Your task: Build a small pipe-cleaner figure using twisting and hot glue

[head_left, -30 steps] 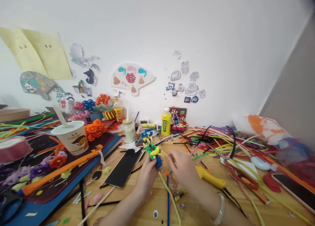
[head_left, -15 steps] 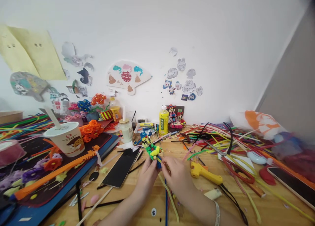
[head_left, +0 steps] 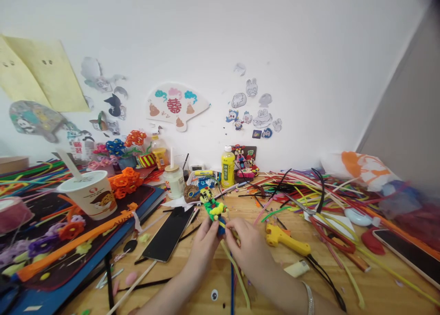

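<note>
Table (head_left: 197, 302) is crowded; heap of stems (head_left: 283, 191) along the back edge, right half. Both forearms come in from the near edge and angle inward, so the left hand (head_left: 202, 246) and right hand (head_left: 245, 244) end up just beside each other around the middle. Cup (head_left: 91, 193) toward the left edge, straw in it. Yellow bottle (head_left: 228, 171) upright near the back edge, behind the hands. Black phone (head_left: 168, 235) flat left of the left hand, yellow glue gun (head_left: 290, 242) lying right of the right hand, cord running toward the near edge. Figure (head_left: 209, 203), green body, sits out the top of the left hand, off the surface, head up and tilted left. Left fingers clamped on its lower end, thumb forward. Right fingers bent, tips at its lower right side by a thin yellow bit; can't tell if they're pinching it. Pale yellow stem (head_left: 239, 271) runs from below the figure to the near edge. Bracelet (head_left: 309, 299) on right wrist. Googly eye (head_left: 214, 295) near the near edge, between forearms.
</note>
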A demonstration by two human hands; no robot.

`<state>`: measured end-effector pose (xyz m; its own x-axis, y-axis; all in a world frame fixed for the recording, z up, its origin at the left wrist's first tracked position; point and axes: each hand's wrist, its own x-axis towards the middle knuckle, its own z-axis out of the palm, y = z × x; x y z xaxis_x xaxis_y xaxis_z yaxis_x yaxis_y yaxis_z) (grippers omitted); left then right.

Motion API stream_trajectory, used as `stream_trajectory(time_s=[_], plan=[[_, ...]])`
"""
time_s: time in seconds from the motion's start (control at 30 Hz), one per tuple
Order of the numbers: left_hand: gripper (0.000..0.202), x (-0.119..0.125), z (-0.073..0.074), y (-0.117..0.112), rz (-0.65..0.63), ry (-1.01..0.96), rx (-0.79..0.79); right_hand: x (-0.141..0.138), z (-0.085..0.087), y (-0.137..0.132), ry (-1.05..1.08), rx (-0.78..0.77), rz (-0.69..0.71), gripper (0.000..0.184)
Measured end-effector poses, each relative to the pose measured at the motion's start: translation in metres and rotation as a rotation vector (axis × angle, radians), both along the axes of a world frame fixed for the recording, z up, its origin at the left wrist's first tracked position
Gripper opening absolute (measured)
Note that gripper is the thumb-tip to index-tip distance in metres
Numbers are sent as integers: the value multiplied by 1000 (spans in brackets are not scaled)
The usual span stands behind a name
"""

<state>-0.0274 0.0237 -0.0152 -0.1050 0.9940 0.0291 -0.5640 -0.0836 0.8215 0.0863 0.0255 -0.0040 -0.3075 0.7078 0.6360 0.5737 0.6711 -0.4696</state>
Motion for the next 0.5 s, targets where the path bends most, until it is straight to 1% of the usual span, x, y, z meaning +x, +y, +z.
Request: stream_trajectory(time_s=[0.1, 0.2, 0.27, 0.33, 0.43, 0.5], plan=[[32, 0, 3, -2, 37, 12, 4, 5, 4, -2, 26, -9, -5, 13], [30, 1, 7, -6, 75, 88, -27, 13, 5, -5, 20, -2, -31, 12], [27, 3, 7, -9, 60, 131, -19, 18, 3, -9, 2, 2, -37, 12], [27, 6, 6, -11, 9, 154, 7, 22, 1, -13, -12, -8, -33, 13], [29, 8, 3, -13, -27, 210, 5, 25, -5, -18, 6, -82, -20, 13], [27, 9, 2, -13, -1, 254, -10, 25, -8, -20, 36, -161, 12, 13]])
